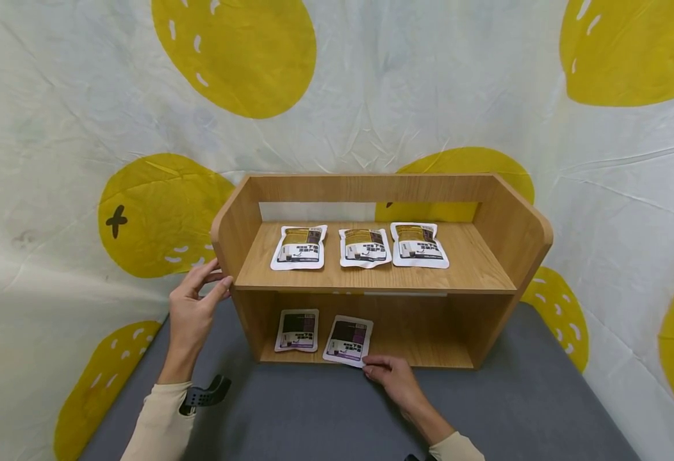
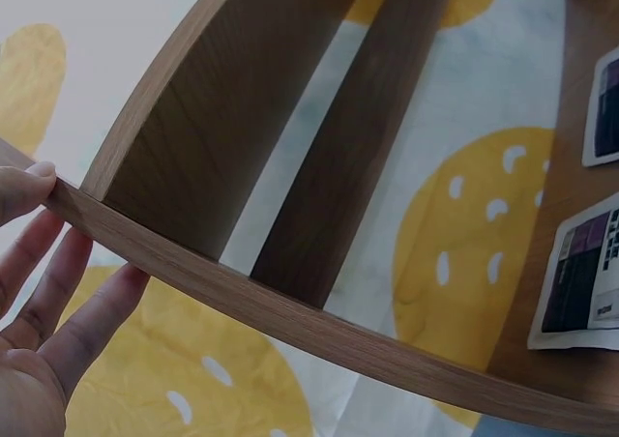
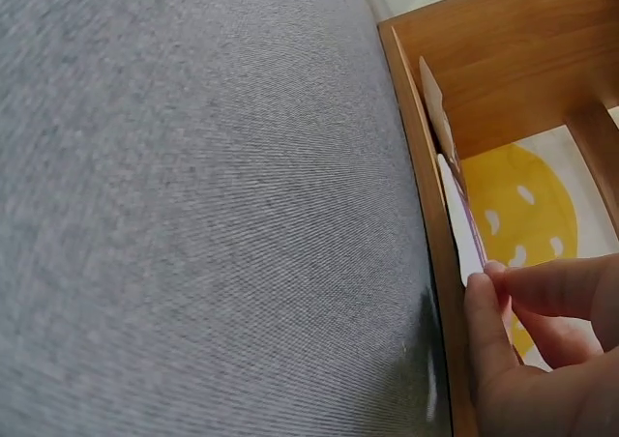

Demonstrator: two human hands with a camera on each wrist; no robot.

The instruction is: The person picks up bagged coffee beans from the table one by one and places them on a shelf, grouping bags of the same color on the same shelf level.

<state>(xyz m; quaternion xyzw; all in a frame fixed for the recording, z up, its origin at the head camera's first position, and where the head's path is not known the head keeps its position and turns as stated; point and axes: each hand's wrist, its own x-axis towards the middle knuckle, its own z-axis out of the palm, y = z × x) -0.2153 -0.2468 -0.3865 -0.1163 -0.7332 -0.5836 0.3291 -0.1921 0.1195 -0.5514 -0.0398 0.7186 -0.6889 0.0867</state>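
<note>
My right hand pinches the lower right corner of a white-edged packet with a dark and purple label, which lies slightly turned on the lower board of a wooden shelf. From the right wrist view, thumb and forefinger meet on the end of this packet. At the shelf's left side, my left hand holds the side panel, thumb on its front edge and fingers against the outer face; the left wrist view shows this panel edge between thumb and fingers. A similar packet lies left of the pinched one.
On the upper board lie three white packets with gold-brown labels: one at left, one in the middle, one at right. The shelf stands on a grey cloth surface. Behind hangs a white sheet with yellow fruit prints.
</note>
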